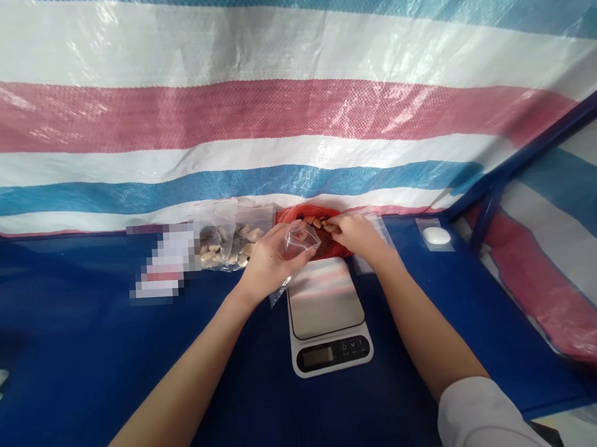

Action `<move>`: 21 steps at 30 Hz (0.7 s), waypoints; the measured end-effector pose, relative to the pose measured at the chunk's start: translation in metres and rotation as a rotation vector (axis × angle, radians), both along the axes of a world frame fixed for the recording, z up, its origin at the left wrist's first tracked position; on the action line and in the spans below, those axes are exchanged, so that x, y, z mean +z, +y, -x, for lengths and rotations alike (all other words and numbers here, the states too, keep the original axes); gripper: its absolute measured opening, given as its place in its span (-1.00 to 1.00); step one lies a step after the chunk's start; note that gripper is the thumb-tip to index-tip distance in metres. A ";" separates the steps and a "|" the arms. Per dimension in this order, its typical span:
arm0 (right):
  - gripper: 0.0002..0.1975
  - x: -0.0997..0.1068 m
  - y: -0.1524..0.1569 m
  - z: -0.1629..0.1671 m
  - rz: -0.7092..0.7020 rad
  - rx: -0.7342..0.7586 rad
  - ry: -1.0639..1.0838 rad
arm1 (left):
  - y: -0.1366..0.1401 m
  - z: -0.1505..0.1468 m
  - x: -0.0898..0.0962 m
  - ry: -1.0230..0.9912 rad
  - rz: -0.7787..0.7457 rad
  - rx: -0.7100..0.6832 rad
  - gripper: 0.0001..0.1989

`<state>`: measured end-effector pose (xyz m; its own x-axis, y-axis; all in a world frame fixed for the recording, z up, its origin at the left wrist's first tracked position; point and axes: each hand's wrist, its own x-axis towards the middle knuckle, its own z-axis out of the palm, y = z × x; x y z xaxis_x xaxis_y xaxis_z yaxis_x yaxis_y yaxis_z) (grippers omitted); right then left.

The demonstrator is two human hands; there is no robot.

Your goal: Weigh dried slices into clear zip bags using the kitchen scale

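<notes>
My left hand (264, 264) holds a small clear plastic bag (302, 238), its mouth spread apart between the thumb and fingers. Just behind it lies a red plastic bag (292, 214) with brown dried pieces (314, 221) in it. My right hand (358, 235) reaches over the red bag's right side, fingertips closed on a brown dried piece (331, 227). In front of both hands sits a white kitchen scale (327, 302) with a bare metal plate. Its display looks dark, and I cannot read a figure.
Left of the red bag lie clear bags of pale, brown-edged pieces (213, 254), beside a blurred-out label. Flat clear bags (365, 263) rest under my right wrist. Farther right is a white oval object (436, 235) on a clear bag. A striped sheet (223, 114) hangs behind the blue table (227, 394).
</notes>
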<state>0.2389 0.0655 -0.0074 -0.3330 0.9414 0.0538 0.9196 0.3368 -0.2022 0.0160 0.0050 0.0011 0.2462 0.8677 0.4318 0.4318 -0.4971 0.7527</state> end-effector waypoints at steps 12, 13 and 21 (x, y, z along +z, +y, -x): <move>-0.70 0.002 -0.006 0.003 0.022 0.122 0.030 | 0.000 0.000 -0.003 0.001 -0.007 0.009 -0.53; -0.70 0.000 -0.006 0.004 0.007 0.123 0.013 | 0.000 0.000 -0.003 0.001 -0.004 0.010 -0.52; -0.64 0.000 -0.008 0.007 -0.053 0.076 -0.046 | 0.000 -0.001 -0.004 -0.009 -0.015 0.016 -0.54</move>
